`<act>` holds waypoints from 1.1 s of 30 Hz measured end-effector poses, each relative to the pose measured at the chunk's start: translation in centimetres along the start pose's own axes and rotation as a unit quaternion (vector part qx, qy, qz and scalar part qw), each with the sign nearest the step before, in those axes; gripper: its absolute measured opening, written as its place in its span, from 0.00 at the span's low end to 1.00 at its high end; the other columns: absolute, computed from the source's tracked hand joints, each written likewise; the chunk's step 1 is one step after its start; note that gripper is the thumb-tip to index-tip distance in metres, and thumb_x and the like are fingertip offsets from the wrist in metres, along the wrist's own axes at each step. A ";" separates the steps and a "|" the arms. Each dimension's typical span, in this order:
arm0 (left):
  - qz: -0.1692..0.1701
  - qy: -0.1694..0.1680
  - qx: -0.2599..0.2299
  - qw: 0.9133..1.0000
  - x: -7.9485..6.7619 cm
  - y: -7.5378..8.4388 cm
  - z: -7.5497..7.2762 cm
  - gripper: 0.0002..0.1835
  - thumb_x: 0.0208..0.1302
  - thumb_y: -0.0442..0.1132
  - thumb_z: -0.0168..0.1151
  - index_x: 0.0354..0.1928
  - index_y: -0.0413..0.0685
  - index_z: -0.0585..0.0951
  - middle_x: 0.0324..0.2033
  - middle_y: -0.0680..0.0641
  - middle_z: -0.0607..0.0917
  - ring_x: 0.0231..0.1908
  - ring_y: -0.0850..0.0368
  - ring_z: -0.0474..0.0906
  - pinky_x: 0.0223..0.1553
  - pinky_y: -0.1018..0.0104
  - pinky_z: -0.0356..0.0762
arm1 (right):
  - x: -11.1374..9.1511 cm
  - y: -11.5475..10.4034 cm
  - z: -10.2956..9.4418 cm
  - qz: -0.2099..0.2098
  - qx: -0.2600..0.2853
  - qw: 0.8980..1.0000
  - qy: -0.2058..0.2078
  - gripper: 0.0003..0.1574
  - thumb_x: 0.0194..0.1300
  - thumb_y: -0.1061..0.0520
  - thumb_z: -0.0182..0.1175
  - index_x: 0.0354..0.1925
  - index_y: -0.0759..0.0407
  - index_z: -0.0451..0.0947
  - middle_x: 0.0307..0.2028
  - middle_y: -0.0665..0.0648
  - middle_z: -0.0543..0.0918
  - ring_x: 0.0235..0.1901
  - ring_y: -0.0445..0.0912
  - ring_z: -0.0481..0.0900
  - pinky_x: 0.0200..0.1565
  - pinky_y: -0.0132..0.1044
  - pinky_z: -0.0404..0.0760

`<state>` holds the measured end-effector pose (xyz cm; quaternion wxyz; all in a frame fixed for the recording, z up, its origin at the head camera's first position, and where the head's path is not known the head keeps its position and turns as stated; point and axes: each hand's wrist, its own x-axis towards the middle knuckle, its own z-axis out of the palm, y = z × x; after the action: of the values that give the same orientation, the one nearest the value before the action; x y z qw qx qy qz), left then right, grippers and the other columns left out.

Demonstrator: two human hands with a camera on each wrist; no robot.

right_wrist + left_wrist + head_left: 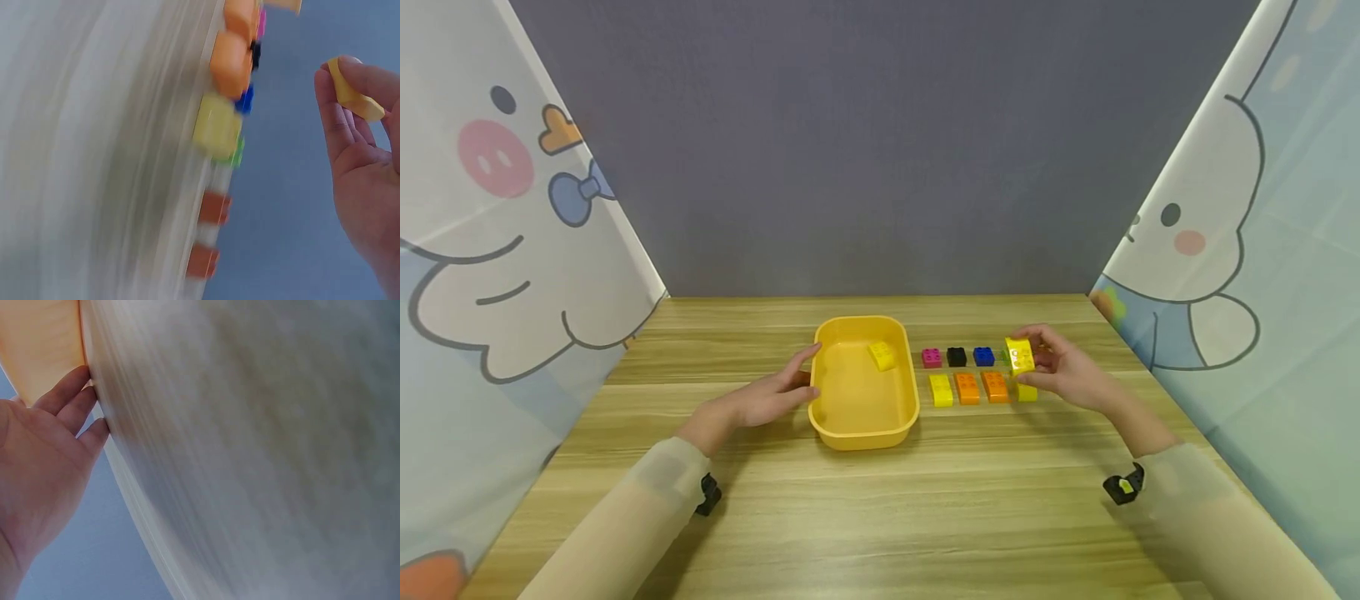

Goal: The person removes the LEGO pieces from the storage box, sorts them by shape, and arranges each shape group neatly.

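Observation:
A yellow toy building brick point(1020, 354) is pinched between the thumb and fingers of my right hand point(1067, 371), above the table. The same held brick point(351, 94) shows in the right wrist view, clear of the row of bricks. With fingers stretched out, my left hand point(778, 396) touches the left side of a yellow plastic bin point(865, 437). One yellow brick point(882, 356) lies inside the bin. The left wrist view shows fingertips point(84, 375) against the bin's outer side point(44, 350).
Right of the bin are pink point(932, 358), black point(957, 357) and blue point(983, 357) bricks behind yellow point(941, 390) and orange point(967, 388) ones. Another yellow brick point(1027, 392) sits under the right hand. Green point(237, 152) and reddish-brown point(214, 207) bricks appear in the right wrist view.

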<state>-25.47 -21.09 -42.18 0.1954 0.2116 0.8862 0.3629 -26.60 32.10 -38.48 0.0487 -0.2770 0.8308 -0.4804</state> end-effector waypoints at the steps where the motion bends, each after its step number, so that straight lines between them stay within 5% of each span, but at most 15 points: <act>1: 0.001 0.000 -0.001 1.000 0.0 0.0 0.0 0.47 0.86 0.60 0.52 0.90 0.68 0.34 0.81 0.33 0.69 0.79 0.33 0.70 0.79 0.29 0.63 | -0.4 0.3 -0.5 -0.001 0.001 1.000 0.003 0.39 0.71 0.75 0.66 0.74 0.71 0.63 0.57 0.68 0.71 0.39 0.40 0.80 0.39 0.28 0.84; 12: 0.001 0.002 -0.006 1.000 -0.1 0.0 0.0 0.47 0.86 0.59 0.52 0.90 0.67 0.35 0.81 0.32 0.70 0.79 0.33 0.70 0.80 0.30 0.63 | -4.0 3.6 -3.8 0.059 -0.027 0.998 0.005 0.39 0.76 0.71 0.64 0.75 0.73 0.56 0.64 0.66 0.70 0.45 0.35 0.82 0.44 0.30 0.87; 17: 0.000 0.003 -0.005 1.000 0.0 0.0 0.1 0.47 0.86 0.59 0.52 0.90 0.68 0.34 0.81 0.32 0.69 0.80 0.33 0.68 0.80 0.29 0.62 | -4.9 4.7 -4.5 0.095 -0.070 0.993 0.006 0.40 0.75 0.66 0.69 0.75 0.72 0.61 0.64 0.69 0.71 0.50 0.37 0.81 0.46 0.31 0.86; 27: -0.005 0.005 0.001 1.000 0.0 0.2 0.1 0.46 0.86 0.60 0.52 0.90 0.69 0.35 0.81 0.32 0.70 0.80 0.33 0.68 0.81 0.29 0.60 | -4.7 6.1 -4.9 0.124 -0.178 0.975 -0.047 0.39 0.76 0.55 0.72 0.75 0.67 0.69 0.58 0.69 0.85 0.56 0.57 0.83 0.49 0.37 0.84; 33: -0.006 0.006 0.004 1.000 0.0 0.1 0.1 0.47 0.86 0.61 0.52 0.90 0.69 0.35 0.81 0.32 0.70 0.80 0.33 0.67 0.81 0.28 0.60 | -4.1 6.6 -5.1 0.128 -0.190 0.971 -0.075 0.38 0.80 0.55 0.67 0.77 0.69 0.66 0.57 0.73 0.82 0.49 0.54 0.84 0.43 0.39 0.84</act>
<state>-25.37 -20.94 -42.18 0.1912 0.2048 0.8900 0.3598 -27.64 40.62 -41.94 0.1185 -0.2081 0.9291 -0.2817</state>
